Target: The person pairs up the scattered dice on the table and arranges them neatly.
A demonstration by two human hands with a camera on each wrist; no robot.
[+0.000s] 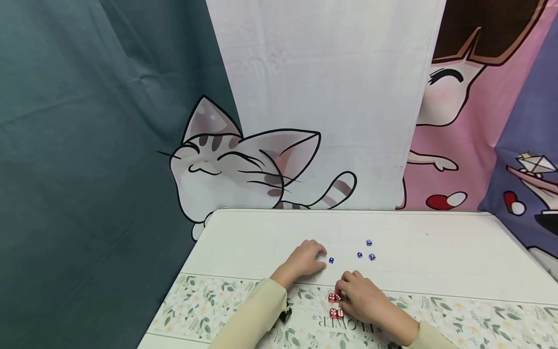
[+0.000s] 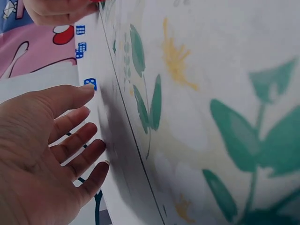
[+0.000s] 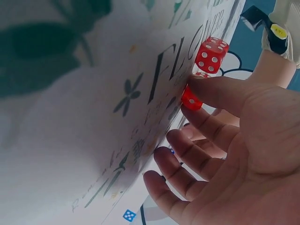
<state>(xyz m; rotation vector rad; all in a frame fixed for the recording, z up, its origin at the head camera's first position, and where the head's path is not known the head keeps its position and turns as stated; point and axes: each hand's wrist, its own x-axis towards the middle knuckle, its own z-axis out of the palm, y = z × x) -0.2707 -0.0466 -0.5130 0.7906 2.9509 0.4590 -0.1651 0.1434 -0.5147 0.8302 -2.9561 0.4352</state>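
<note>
My left hand [image 1: 305, 258] is low over the white part of the table, fingers relaxed and parted. Just right of its thumb and fingertips lies a blue die [image 1: 331, 260]; in the left wrist view the thumb tip overlaps that blue die [image 2: 90, 84]. My right hand [image 1: 363, 296] is over the flowered strip and pinches a red die [image 3: 191, 98] between thumb and index finger. Another red die [image 1: 332, 297] is right beside the pinched one. Nearer to me, two more red dice [image 1: 333, 313] sit side by side.
Three other blue dice [image 1: 359, 255] lie loosely grouped farther right on the white table [image 1: 436, 252]. The flowered strip [image 1: 209, 300] with printed lettering runs across the near side. Behind the table hangs a printed cloth [image 1: 327, 87] with a cartoon cat.
</note>
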